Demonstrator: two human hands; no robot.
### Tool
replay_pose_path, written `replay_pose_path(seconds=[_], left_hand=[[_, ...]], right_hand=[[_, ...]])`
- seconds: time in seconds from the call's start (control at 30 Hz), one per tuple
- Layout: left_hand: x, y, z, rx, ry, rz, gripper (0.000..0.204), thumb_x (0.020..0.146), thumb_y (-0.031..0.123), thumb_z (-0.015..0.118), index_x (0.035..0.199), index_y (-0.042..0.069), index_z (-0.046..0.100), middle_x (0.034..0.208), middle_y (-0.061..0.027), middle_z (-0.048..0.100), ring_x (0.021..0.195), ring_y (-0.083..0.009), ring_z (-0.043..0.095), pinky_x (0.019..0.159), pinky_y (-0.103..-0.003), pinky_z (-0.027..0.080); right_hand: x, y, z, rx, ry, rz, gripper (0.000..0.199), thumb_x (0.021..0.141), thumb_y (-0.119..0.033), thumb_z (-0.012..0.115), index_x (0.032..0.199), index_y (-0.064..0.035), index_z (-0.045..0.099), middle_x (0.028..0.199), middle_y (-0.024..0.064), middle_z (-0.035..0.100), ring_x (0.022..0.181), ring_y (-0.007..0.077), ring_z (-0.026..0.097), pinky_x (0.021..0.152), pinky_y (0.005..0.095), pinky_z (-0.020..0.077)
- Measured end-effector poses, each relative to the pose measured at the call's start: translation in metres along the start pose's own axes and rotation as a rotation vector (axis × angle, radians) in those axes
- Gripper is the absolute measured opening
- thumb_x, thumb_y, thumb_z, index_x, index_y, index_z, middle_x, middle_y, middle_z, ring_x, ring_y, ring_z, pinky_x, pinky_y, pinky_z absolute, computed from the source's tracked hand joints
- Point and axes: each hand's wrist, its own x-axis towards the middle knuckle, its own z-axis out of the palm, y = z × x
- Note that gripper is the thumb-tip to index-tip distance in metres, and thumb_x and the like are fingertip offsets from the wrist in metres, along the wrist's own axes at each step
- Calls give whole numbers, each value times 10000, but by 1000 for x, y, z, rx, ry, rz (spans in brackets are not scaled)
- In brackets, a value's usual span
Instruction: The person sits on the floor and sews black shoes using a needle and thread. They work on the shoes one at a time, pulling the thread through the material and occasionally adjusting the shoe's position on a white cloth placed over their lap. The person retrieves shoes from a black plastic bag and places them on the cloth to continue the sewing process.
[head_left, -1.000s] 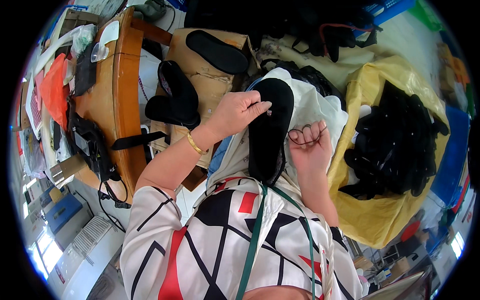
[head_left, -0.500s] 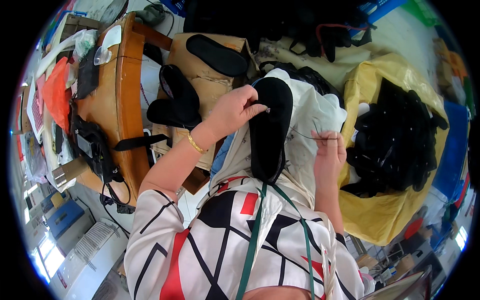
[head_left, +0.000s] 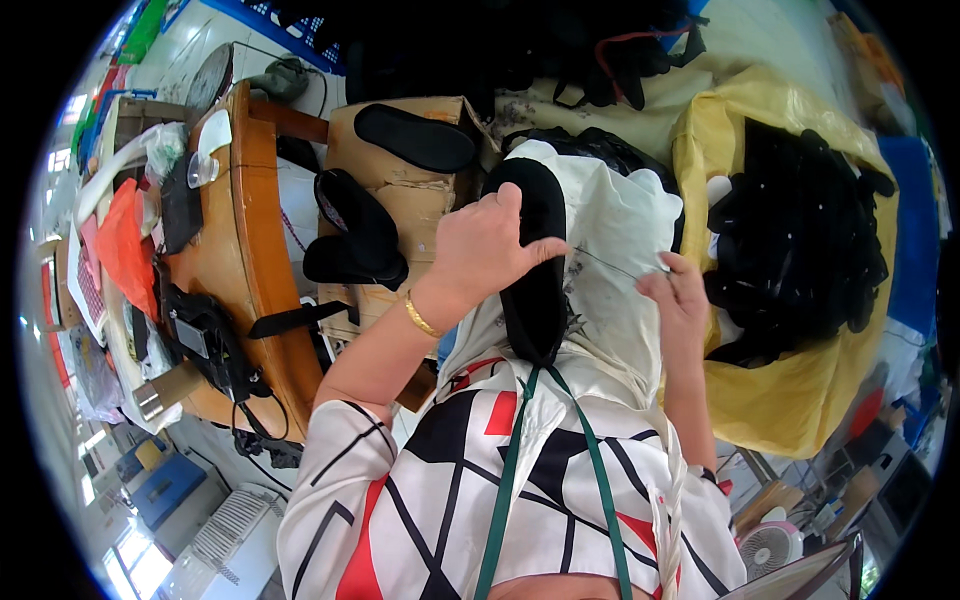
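A black cloth slipper (head_left: 534, 290) lies lengthwise over my lap, its wide end away from me. My left hand (head_left: 487, 245) grips it from the left, fingers closed at its far part and thumb stretched across to its right edge. From near that thumb a thin dark thread (head_left: 607, 263) runs to my right hand (head_left: 680, 300), off to the right of the slipper. The fingers of my right hand are pinched on the thread; I cannot make out whether a needle is there too. White cloth (head_left: 625, 225) covers my lap beneath the slipper.
On the left, a cardboard box (head_left: 425, 188) bears a black sole-shaped piece (head_left: 415, 138) and more black slippers (head_left: 355, 230). Beside it stands a cluttered wooden table (head_left: 262, 240). A yellow sack (head_left: 765, 425) full of black pieces (head_left: 790, 250) stands at the right.
My left thumb has shifted from the slipper's upper middle across to its right edge, and that hand has come slightly nearer. My right hand has moved a little to the right. The view has shifted slightly.
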Motion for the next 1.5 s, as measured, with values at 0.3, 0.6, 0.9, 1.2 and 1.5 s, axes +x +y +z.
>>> replay_pose_path(seconds=[0.3,0.6,0.9,1.2,1.5], left_hand=[[0,-17,8,-361,82,-161,227,855,230,706,895,18,635,689,-105,612,603,-211,596,543,-325,480],[-3,-24,16,-885,-45,-556,191,884,163,697,854,-9,619,661,11,586,570,-37,540,516,-216,459],[-3,-25,19,-920,-32,-555,197,879,166,702,819,5,605,651,15,578,563,-41,553,507,-215,463],[4,-30,8,-1082,-199,-703,132,900,182,676,822,80,645,723,39,612,582,-45,561,548,-198,472],[7,-33,7,-1120,-263,-712,90,908,176,662,847,111,647,737,70,586,595,-39,542,551,-195,462]], right_hand=[[19,-24,92,-70,-462,215,105,966,-124,579,1001,-30,610,704,32,622,579,79,567,540,258,467],[24,-12,105,-323,-457,-65,133,892,-94,583,990,-6,601,750,179,647,635,318,625,606,381,491],[27,-15,104,-372,-471,-81,150,886,-100,577,989,0,621,762,195,662,670,336,647,618,391,499],[22,24,118,-660,-333,-534,121,928,-116,557,1014,-71,485,684,121,637,610,336,644,519,455,482],[35,18,111,-796,-365,-660,118,894,-105,560,986,-79,490,668,94,603,599,319,625,483,442,457]])
